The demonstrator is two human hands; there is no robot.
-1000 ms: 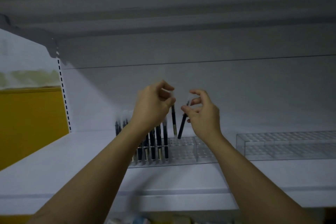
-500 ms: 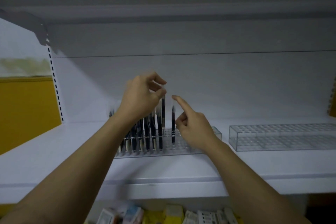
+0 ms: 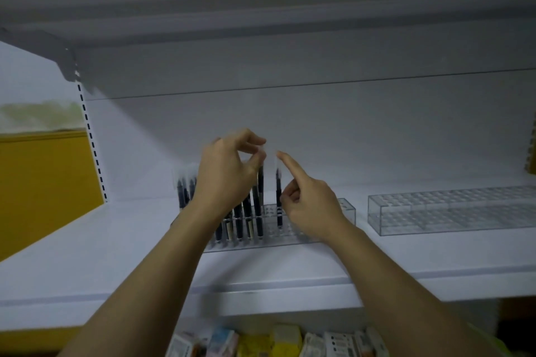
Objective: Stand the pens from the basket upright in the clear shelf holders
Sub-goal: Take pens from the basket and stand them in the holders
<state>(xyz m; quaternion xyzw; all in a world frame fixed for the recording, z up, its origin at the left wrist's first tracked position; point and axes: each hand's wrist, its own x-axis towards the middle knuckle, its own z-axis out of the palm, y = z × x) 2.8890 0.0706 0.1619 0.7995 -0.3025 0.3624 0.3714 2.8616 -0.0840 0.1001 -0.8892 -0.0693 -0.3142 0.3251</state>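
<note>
A white shelf (image 3: 87, 264) is carrying two clear holders: the empty holder (image 3: 452, 211) is sitting to the right, and the near holder (image 3: 346, 211) is keeping a row of dark pens (image 3: 246, 217) upright at its left end. The left hand (image 3: 229, 177) is pinching the pale cap of a raised pen (image 3: 261, 182) between thumb and forefinger, just above that row. The right hand (image 3: 310, 206) is pressing a straight forefinger onto the cap of a lone pen (image 3: 279, 203) standing in the near holder, its other fingers curling beside the barrel, seemingly not gripping it.
</note>
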